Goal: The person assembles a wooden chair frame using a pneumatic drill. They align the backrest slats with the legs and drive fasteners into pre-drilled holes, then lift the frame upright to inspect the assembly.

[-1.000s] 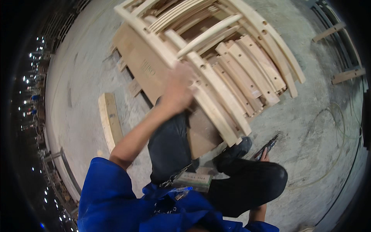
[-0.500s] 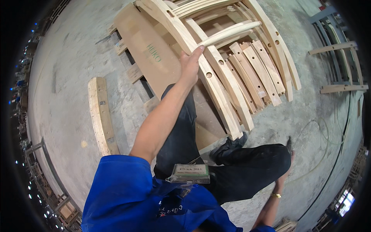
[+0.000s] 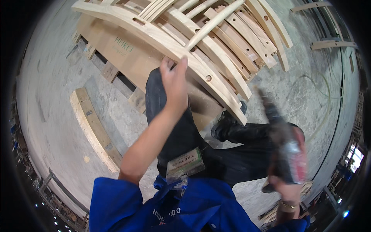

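My left hand (image 3: 175,83) is at the near edge of a long curved wooden rail (image 3: 193,69), its thumb raised over the edge and its fingers curled. What the fingers hold, if anything, is hidden. The rail has a round hole and a slot, and belongs to a pale wooden frame with a rounded crossbar (image 3: 214,25). On the right, my right hand (image 3: 286,187) grips a power drill (image 3: 284,145), smeared by motion. Its dark bit end points up toward the rail's near end.
Under the frame lies a cardboard sheet (image 3: 106,36) on a wooden pallet (image 3: 111,72). Several short drilled slats (image 3: 241,44) sit within the frame. A loose curved wooden piece (image 3: 94,127) is on the concrete floor at left. A thin hose (image 3: 328,104) trails at right.
My right hand has come up from beside my knee, bringing the drill into view. My left hand has slipped lower from its grip over the rail. The view has turned, shifting the frame up and left.
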{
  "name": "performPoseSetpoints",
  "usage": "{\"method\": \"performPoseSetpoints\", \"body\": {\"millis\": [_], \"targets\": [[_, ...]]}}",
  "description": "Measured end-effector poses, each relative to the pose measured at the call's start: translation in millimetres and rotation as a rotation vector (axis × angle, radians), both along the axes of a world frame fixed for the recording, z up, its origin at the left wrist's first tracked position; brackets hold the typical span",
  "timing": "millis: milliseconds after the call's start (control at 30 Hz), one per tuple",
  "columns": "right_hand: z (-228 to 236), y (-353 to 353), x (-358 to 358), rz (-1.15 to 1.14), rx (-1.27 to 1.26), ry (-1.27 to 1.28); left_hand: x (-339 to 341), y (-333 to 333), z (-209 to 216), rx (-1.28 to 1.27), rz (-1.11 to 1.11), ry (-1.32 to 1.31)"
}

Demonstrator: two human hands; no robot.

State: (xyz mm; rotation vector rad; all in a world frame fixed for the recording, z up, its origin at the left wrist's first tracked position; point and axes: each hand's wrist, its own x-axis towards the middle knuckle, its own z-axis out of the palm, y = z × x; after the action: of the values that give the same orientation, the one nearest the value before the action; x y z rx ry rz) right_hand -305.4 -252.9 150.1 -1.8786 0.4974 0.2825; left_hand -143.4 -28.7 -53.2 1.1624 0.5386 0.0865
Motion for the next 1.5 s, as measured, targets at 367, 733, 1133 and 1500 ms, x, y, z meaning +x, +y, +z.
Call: {"method": "performPoseSetpoints", "body": {"millis": [367, 733, 1133, 1500], "targets": [[-65, 63, 28, 0.536, 0.035, -0.018, -34, -14, 78, 0.344, -0.949, -1.115], [-71, 75, 19, 0.532, 0.037, 0.141, -32, -10, 58, 0.218, -0.866, -1.095], [-69, 87, 32, 0.605, -0.085, 0.059, -28, -4, 54, 0.197, -0.830, -1.075], [-65, 90, 42, 0.609, -0.069, 0.146, -24, -1, 52, 0.190, -0.836, -1.056]]}}
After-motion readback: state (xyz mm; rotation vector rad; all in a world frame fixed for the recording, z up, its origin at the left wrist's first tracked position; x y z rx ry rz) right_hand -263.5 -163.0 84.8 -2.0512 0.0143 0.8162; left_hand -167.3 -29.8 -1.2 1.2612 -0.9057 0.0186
